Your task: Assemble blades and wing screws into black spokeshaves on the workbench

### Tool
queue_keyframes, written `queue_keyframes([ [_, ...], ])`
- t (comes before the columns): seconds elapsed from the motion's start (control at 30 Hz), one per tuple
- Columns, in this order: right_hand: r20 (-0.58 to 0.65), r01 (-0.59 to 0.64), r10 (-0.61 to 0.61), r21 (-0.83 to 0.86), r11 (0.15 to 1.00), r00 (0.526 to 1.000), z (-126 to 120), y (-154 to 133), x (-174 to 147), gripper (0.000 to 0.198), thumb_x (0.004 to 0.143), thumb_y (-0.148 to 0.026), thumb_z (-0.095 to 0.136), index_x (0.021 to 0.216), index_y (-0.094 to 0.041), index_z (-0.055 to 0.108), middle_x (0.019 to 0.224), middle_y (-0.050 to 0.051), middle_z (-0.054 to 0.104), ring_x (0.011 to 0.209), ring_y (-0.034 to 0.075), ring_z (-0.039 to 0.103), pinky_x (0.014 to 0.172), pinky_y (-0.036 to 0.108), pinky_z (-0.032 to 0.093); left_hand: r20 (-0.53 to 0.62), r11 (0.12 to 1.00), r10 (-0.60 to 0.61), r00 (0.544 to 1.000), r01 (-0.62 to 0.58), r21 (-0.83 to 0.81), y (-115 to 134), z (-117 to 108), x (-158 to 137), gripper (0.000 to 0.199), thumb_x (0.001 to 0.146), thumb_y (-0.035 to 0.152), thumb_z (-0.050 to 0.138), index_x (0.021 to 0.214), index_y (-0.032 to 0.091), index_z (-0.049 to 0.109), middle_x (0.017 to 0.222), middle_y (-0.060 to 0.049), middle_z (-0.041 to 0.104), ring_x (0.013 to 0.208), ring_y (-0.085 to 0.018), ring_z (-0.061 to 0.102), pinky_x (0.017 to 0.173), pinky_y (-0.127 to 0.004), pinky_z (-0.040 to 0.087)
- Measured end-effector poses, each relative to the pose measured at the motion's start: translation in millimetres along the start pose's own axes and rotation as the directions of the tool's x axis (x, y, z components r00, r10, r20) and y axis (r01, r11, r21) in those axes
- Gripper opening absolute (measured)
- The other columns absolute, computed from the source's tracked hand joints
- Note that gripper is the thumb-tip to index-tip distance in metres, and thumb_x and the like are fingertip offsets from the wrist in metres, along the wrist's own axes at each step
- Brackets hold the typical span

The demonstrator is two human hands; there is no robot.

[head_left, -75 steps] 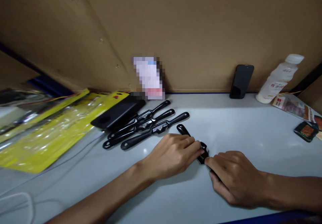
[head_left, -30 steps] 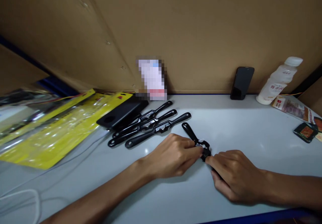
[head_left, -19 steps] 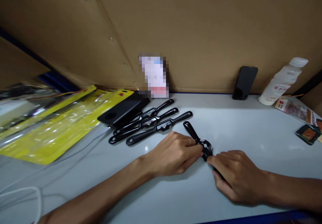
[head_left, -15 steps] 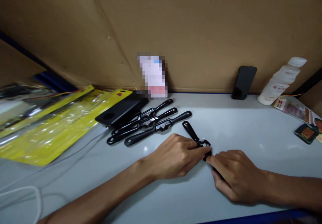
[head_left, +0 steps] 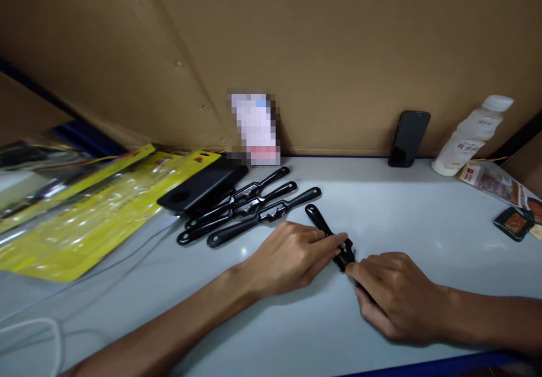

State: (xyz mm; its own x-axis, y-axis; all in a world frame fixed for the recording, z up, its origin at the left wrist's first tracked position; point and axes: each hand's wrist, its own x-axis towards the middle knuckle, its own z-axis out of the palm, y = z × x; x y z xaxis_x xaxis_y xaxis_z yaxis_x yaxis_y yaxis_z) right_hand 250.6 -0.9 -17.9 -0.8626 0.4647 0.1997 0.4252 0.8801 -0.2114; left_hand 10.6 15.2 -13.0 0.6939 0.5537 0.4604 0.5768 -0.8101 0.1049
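A black spokeshave [head_left: 317, 217] lies slantwise over the table in front of me, its far handle pointing up and left. My right hand [head_left: 396, 292] is closed round its near handle, hiding most of that end. Across the middle of the tool lie the fingers of my left hand [head_left: 292, 255], pinching at the blade area; the index finger rests on top and partly covers the metal there. To the left, several more black spokeshaves [head_left: 273, 212] lie side by side, with bright metal blades at their centres.
Yellow-backed clear plastic packages [head_left: 105, 213] and a black box-like object [head_left: 203, 182] lie at left. Against the cardboard wall lean a blurred screen [head_left: 256, 131] and a dark phone [head_left: 409, 139]. A bottle [head_left: 472, 134] and food packets [head_left: 514, 222] are at right. A white cable [head_left: 55, 332] curves at lower left.
My left index finger has shifted slightly up and left over the middle of the spokeshave, and less of the bright metal shows. My right hand keeps its grip on the handle.
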Motion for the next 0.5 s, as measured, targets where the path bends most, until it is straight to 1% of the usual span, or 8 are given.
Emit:
queue_keyframes([
  [0.07,-0.002,0.007,-0.007,-0.004,1.000,1.000,-0.9,-0.5,0.7,0.023,0.089,-0.015,0.040,0.102,-0.013,0.059,0.075,0.004,0.064,0.062,0.017,0.052,0.058,0.034,0.037,-0.008,1.000,-0.018,1.000,0.018,0.013,-1.9,-0.2,-0.2,0.030,0.104,0.023,0.043,0.102,0.014,0.071,0.062,0.000,0.064,0.049,-0.012,0.058,0.046,-0.027,0.039],
  [0.13,-0.010,0.010,-0.010,-0.004,1.000,1.000,-1.2,-0.8,0.8,0.023,0.089,-0.015,0.040,0.102,-0.013,0.059,0.075,0.004,0.063,0.061,0.016,0.052,0.057,0.034,0.036,0.004,1.000,0.021,1.000,-0.021,0.009,-1.8,-1.2,0.2,0.033,0.103,0.022,0.043,0.089,0.015,0.071,0.060,0.000,0.062,0.048,-0.012,0.056,0.045,-0.028,0.037],
  [0.17,-0.016,0.009,-0.009,-0.005,1.000,1.000,-1.1,-0.8,0.7,0.023,0.089,-0.015,0.040,0.102,-0.013,0.059,0.075,0.004,0.064,0.062,0.016,0.053,0.057,0.034,0.036,0.015,0.999,0.048,0.999,-0.048,0.001,-1.0,-1.7,0.6,0.033,0.103,0.021,0.042,0.088,0.015,0.071,0.060,0.000,0.062,0.047,-0.012,0.055,0.045,-0.029,0.036],
  [0.23,-0.024,0.004,-0.004,-0.008,1.000,1.000,-0.8,-0.6,0.2,0.022,0.090,-0.015,0.041,0.102,-0.013,0.059,0.076,0.004,0.064,0.062,0.017,0.054,0.057,0.034,0.036,0.022,0.996,0.088,0.996,-0.088,-0.013,1.1,-2.2,1.1,0.032,0.103,0.020,0.040,0.097,0.015,0.071,0.060,0.000,0.061,0.047,-0.012,0.054,0.045,-0.029,0.036],
  [0.33,-0.026,0.006,-0.006,-0.011,1.000,1.000,-0.7,-0.3,-0.1,0.022,0.089,-0.015,0.041,0.101,-0.014,0.059,0.075,0.004,0.064,0.062,0.016,0.054,0.058,0.034,0.036,0.005,0.998,0.063,0.998,-0.063,0.008,2.6,-1.2,0.8,0.030,0.104,0.023,0.040,0.116,0.014,0.067,0.061,0.002,0.062,0.048,-0.012,0.057,0.045,-0.027,0.037],
  [0.4,-0.026,0.007,-0.008,-0.013,1.000,1.000,-0.7,-0.2,-0.1,0.022,0.089,-0.015,0.040,0.101,-0.014,0.059,0.075,0.004,0.064,0.062,0.016,0.054,0.058,0.034,0.036,-0.011,0.999,0.033,0.999,-0.033,0.039,2.0,-0.2,0.3,0.029,0.105,0.025,0.042,0.117,0.015,0.066,0.060,0.002,0.063,0.049,-0.012,0.058,0.046,-0.026,0.038],
  [0.5,-0.028,0.007,-0.007,-0.016,1.000,1.000,-0.5,-0.3,0.1,0.023,0.089,-0.015,0.040,0.102,-0.014,0.059,0.075,0.004,0.064,0.062,0.017,0.054,0.057,0.035,0.035,-0.041,0.997,0.019,0.999,-0.016,0.075,0.8,0.8,0.6,0.027,0.104,0.025,0.043,0.109,0.015,0.067,0.060,0.002,0.063,0.049,-0.012,0.058,0.046,-0.026,0.038],
])
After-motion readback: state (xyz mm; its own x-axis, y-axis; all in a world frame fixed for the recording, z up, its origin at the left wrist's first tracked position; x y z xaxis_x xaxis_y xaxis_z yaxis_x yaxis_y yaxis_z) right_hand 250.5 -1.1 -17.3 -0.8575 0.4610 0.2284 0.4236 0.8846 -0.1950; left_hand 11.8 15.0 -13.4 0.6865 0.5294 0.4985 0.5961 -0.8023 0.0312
